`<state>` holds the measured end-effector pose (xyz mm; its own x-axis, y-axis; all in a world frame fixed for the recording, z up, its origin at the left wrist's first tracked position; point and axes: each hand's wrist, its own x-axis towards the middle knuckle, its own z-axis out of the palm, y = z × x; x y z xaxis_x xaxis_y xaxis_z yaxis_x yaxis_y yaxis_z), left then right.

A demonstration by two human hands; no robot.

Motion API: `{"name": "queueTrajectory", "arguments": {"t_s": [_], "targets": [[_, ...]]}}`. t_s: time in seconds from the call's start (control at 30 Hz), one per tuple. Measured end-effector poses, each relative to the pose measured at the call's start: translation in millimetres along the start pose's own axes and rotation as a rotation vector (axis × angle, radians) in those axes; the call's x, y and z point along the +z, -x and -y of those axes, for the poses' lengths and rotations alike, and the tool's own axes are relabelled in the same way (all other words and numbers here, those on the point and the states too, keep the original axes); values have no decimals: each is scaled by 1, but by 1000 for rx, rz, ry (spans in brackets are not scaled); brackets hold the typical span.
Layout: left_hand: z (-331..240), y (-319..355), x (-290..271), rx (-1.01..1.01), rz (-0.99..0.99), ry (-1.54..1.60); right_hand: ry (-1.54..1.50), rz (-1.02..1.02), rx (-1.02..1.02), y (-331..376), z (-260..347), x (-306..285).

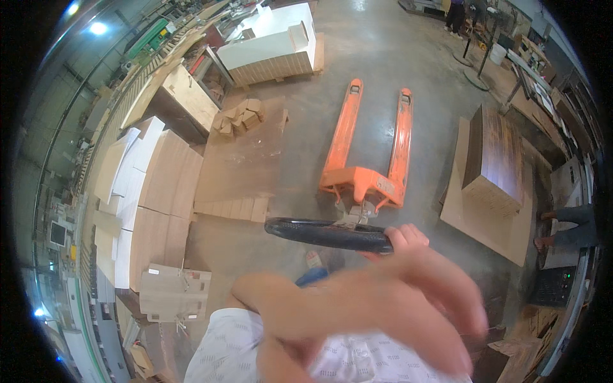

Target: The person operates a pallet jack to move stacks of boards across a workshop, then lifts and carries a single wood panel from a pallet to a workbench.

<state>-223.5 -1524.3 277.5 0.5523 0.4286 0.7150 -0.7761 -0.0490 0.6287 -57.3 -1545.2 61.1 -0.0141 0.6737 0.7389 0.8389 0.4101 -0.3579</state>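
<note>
An orange pallet jack [364,172] stands on the concrete floor ahead of me, its two forks pointing away. Its black loop handle [319,233] is tilted toward me. The fingers of my right hand [407,237] curl over the right end of that handle. My left hand [408,300] is blurred and close to the camera, crossing in front of my right wrist. Its fingers are apart, pointing right and down, and nothing is in it. My patterned white sleeve [223,348] shows at the bottom.
Stacks of light wooden panels [159,191] lie to the left, beside a low board stack with small wood blocks [239,118]. A white cabinet [274,41] sits on a pallet ahead. A dark wooden box [495,159] rests on cardboard at right. Another person's legs [565,226] are at the right edge.
</note>
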Motion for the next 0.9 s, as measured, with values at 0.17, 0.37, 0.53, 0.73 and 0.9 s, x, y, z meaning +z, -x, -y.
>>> {"name": "queueTrajectory", "arguments": {"t_s": [0.17, 0.37, 0.53, 0.73, 0.9], "targets": [[-11, 52, -80, -96, 181, -1261, 50, -84, 6, -18, -1, -14], [-7, 134, -152, -638, -74, -1474, 80, -107, 4, -33, 6, -9], [13, 168, -215, -251, -192, -1578, 93, -122, 47, -53, 10, 4], [52, 137, -277, 145, -259, -1482, 160, -160, 166, -68, -1, 27], [55, 134, -298, 253, -208, -1426, 302, -214, 244, -36, 40, 32]]}}
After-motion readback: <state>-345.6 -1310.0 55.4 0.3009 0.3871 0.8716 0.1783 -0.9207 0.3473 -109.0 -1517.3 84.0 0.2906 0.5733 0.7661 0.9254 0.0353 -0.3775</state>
